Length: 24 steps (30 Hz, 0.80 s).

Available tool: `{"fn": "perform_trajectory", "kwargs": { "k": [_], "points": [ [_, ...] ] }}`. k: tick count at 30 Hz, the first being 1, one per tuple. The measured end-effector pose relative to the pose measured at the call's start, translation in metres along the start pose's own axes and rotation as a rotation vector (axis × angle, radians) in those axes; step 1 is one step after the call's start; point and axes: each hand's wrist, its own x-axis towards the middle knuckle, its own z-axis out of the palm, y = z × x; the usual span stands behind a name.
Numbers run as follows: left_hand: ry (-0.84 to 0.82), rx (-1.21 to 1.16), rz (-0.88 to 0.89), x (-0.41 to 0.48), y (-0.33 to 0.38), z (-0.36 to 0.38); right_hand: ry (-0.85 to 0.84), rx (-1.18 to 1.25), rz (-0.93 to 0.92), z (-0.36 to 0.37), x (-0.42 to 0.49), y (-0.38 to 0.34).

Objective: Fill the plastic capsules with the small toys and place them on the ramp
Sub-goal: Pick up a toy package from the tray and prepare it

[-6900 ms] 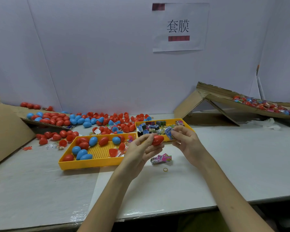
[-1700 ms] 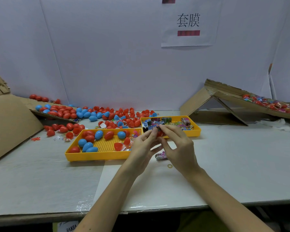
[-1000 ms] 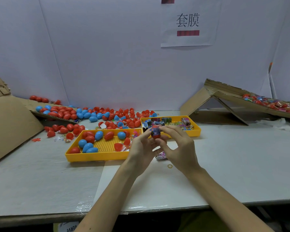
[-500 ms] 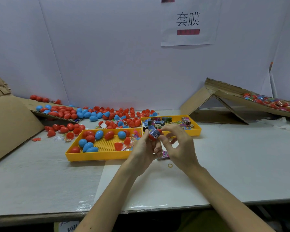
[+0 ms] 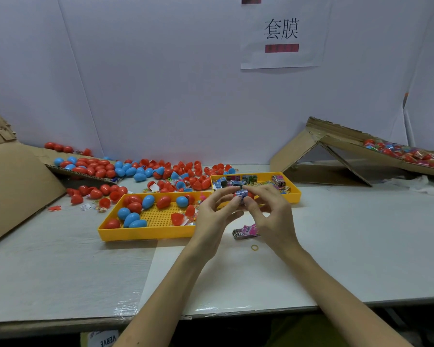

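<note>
While hands (image 5: 212, 219) (image 5: 273, 216) pinch a capsule (image 5: 241, 194), trays (image 5: 145, 234) (image 5: 295, 195) lie behind.

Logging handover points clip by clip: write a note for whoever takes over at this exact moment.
Left hand and right hand: both pinch one red capsule with a blue printed piece on it, above the table.
Supplies: capsules in the near yellow tray, with loose capsules behind it; small toys in the far yellow tray.
Done: filled capsules lie on the cardboard ramp.
Left: finish this capsule, set it on the ramp; many more remain.
</note>
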Motion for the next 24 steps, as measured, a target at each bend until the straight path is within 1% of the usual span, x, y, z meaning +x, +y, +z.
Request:
{"fn": "perform_trajectory", "kwargs": {
  "k": [4, 7, 14, 22, 24],
  "points": [
    [0.005, 0.004, 0.015, -0.001, -0.001, 0.000, -0.054, 0.324, 0.243, -0.006, 0.004, -0.007],
    [0.028, 0.017, 0.014, 0.000, -0.001, 0.000, -0.098, 0.456, 0.361, -0.009, 0.006, -0.006],
    [0.005, -0.023, 0.001, -0.002, 0.000, 0.000, -0.102, 0.595, 0.476, -0.013, 0.008, -0.003],
    [0.000, -0.024, 0.006, -0.002, 0.000, 0.001, -0.094, 0.626, 0.509, -0.014, 0.009, -0.004],
    [0.018, 0.013, 0.029, -0.002, -0.001, 0.002, -0.084, 0.631, 0.527, -0.014, 0.010, -0.003]
  ]
}}
